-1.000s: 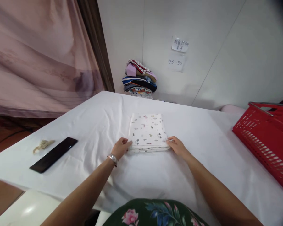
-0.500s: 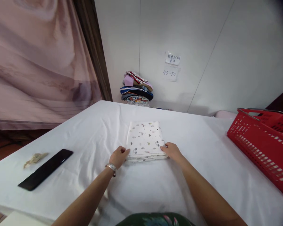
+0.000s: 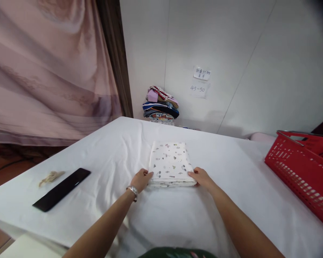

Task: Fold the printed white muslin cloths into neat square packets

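A folded white cloth with small printed motifs (image 3: 171,162) lies in the middle of the white-covered table (image 3: 231,186). My left hand (image 3: 141,179), with a silver bracelet at the wrist, grips the cloth's near left corner, thumb on top. Over at the near right corner, my right hand (image 3: 202,177) holds the cloth the same way, fingers curled at its edge. Both arms reach forward over the table.
A black phone (image 3: 61,189) and a small beige knotted cord (image 3: 50,176) lie at the table's left. A red plastic basket (image 3: 304,168) stands at the right edge. A pile of folded clothes (image 3: 160,105) sits behind the table by the wall. A pink curtain hangs at left.
Both hands keep their grip on the cloth's near corners. The cloth looks slightly farther from me; the camera has tilted and shifted a little.
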`<action>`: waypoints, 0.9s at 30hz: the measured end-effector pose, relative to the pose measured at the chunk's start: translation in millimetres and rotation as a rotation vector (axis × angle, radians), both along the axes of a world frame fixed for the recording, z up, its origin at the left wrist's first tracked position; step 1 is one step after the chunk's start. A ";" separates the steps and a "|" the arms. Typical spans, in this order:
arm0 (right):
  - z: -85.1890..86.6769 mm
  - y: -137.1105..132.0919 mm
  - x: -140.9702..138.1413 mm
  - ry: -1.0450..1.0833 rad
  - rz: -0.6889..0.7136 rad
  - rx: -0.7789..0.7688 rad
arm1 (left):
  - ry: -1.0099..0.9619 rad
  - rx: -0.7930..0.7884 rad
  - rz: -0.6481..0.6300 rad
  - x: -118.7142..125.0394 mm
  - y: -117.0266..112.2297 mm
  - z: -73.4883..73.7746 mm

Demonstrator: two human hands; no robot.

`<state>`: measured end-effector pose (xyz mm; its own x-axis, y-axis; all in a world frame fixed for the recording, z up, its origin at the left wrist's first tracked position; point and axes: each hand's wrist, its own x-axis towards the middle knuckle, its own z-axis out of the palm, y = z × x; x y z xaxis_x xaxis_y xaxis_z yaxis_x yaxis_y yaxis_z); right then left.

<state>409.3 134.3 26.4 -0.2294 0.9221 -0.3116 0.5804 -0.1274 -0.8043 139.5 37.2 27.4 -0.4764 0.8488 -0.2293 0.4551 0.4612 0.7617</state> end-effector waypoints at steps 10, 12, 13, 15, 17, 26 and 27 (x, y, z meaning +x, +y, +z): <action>-2.2 -35.4 31.9 0.025 0.128 0.098 | -0.070 -0.025 -0.096 11.4 -39.8 -4.8; 0.3 -40.7 36.9 0.002 0.152 0.025 | -0.082 -0.073 -0.143 8.9 -45.0 -4.1; 2.2 -40.8 37.8 -0.016 0.169 -0.015 | -0.074 -0.079 -0.155 6.3 -44.5 -3.2; 6.7 -34.4 35.8 -0.072 0.203 0.009 | -0.011 -0.039 -0.133 -0.3 -36.1 -0.5; 11.3 -19.0 28.2 -0.165 0.207 0.154 | 0.104 0.042 -0.074 -5.8 -19.7 2.3; 12.7 84.9 -36.8 -0.332 0.032 0.311 | 0.552 0.191 -0.164 20.6 32.5 -9.5; 11.0 92.8 -42.3 -0.348 0.022 0.307 | 0.555 0.170 -0.179 23.2 32.1 -12.0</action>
<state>367.0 227.2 37.4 -0.1803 0.9798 -0.0869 0.8223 0.1017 -0.5600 162.8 69.3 15.4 -0.3325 0.9297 0.1585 0.8649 0.2335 0.4444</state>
